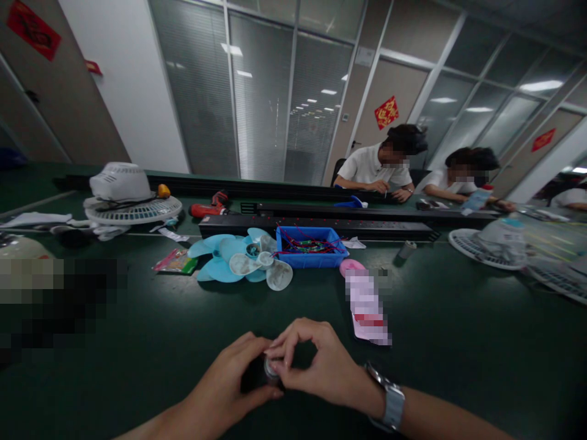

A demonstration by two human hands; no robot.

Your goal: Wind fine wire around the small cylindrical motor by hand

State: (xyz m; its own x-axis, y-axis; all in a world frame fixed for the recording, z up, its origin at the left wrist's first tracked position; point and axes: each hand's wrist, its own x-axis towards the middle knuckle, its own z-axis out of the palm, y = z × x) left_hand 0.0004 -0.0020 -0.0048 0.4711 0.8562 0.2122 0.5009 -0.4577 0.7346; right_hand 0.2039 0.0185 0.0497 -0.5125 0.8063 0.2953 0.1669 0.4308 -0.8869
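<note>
Both hands meet low over the dark green worktop. The left hand is curled around a small dark cylindrical part, and the right hand, a watch on its wrist, pinches the part's silvery end between fingertips. The part is mostly hidden; its details are unclear. Farther back lie light blue fan blades beside a blue bin.

Both your forearms come in from the bottom edge and meet in the middle. Your left hand lies palm-in, its fingers curled toward the right hand. Your right hand arches over from the other side, wrist bent and bearing a watch, fingertips pinched together just against the left hand's fingers. The hands touch.
</note>
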